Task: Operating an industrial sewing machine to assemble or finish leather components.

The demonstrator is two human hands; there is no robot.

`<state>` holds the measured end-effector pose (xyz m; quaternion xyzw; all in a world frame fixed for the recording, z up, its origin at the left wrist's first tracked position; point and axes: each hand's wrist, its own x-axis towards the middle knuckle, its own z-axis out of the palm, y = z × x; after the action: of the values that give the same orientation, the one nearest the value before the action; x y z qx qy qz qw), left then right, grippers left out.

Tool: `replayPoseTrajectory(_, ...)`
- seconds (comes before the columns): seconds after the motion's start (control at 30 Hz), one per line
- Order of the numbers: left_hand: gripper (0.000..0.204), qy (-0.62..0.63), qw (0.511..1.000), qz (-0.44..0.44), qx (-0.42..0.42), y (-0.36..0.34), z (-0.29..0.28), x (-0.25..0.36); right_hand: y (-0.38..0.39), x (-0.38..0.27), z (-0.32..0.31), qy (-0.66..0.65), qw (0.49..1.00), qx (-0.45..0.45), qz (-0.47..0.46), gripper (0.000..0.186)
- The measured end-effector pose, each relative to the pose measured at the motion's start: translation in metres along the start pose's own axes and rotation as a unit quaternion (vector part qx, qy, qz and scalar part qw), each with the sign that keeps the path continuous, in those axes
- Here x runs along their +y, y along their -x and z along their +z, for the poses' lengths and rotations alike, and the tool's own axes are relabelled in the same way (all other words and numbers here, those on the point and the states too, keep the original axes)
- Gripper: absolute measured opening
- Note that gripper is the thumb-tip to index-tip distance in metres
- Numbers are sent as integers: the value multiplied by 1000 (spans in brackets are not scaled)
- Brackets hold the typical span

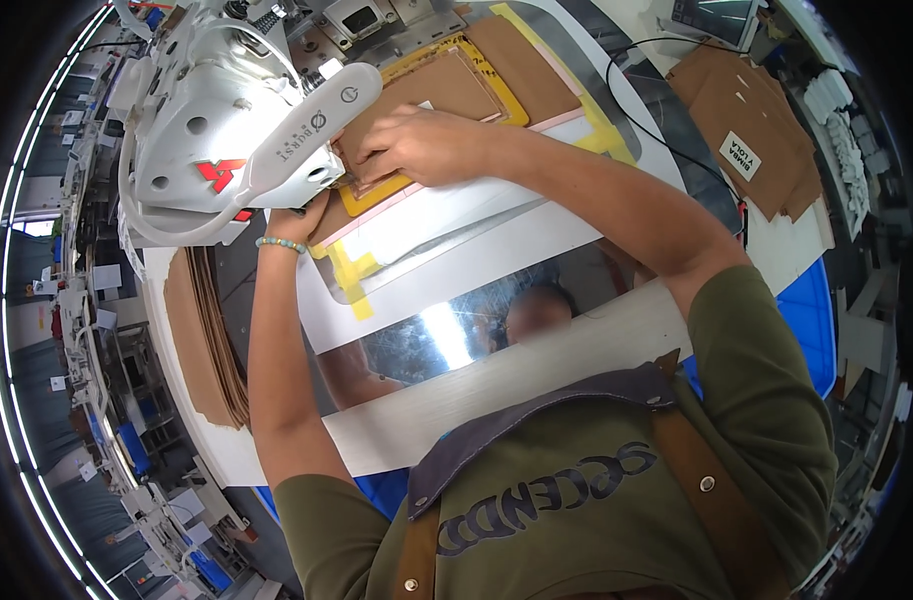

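Note:
A white sewing machine head [181, 130] fills the upper left, with a pale paddle-shaped part [311, 128] across its front. Beside it, a brown fabric piece [441, 85] lies within a yellow template frame [513, 103]. My right hand [421, 147] rests over the frame's near left part, fingers stretched toward the machine; I see nothing held in it. Close under the machine head is my left hand [304, 222], wearing a beaded bracelet [280, 243]. Its fingers are mostly hidden by the machine. Yellow tape [354, 275] borders the white template sheet [446, 225].
Brown pieces stand stacked at the table's left [208, 340]. More brown pieces [781, 150], one with a white label, lie at the right. A black cable [666, 148] crosses there. Nearer me is a shiny metal plate [396, 340]; a blue crate [814, 325] sits beyond my right elbow.

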<state>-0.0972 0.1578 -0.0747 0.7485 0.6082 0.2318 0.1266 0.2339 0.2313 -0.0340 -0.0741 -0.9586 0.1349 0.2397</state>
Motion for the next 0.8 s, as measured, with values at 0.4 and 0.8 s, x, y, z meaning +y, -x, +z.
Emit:
replayPoseTrajectory(0.4, 36, -145, 986, 87, -11, -7, -12, -5, -8, 0, -3, 14, 999, -37, 29, 31)
replayPoseTrajectory(0.8, 32, 1, 980, 188, 63, -21, -17, 50, -11, -5, 0, 33, 998, -27, 40, 28)
